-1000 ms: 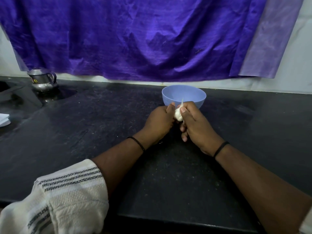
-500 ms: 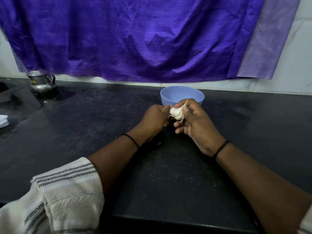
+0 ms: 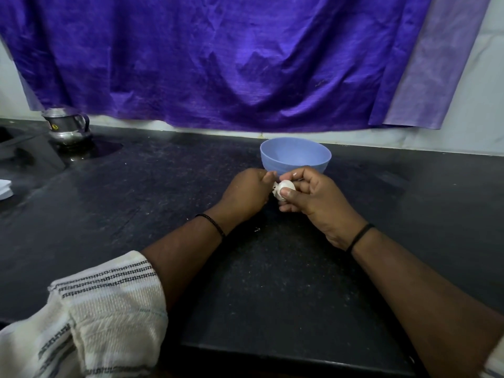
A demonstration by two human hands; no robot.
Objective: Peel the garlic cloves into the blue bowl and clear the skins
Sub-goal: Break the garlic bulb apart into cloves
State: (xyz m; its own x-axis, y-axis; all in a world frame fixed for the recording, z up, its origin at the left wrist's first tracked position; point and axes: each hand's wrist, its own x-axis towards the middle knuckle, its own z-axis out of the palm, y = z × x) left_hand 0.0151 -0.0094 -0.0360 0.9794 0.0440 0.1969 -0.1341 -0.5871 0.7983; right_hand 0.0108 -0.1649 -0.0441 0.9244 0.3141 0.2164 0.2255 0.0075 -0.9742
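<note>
Garlic [image 3: 284,188] sits just in front of the blue bowl [image 3: 295,156], pinched in the right hand [image 3: 313,197]; the left hand [image 3: 246,193] pinches its skin. Peeling should go best in short pulls over the table [image 3: 272,282]. Since half a second ago, the garlic has dropped lower.

- A dark stone table [image 3: 114,203], dusty and speckled with pale flecks.
- A purple cloth [image 3: 218,58] hanging along the back wall, creased, with a paler lilac strip [image 3: 436,77] at its right edge.
- A small steel pot [image 3: 66,126] with a handle, standing at the far left near the wall.
- A white folded thing [image 3: 5,189] at the left edge, only partly in view.
- A pale wall [image 3: 480,118] behind the cloth.
</note>
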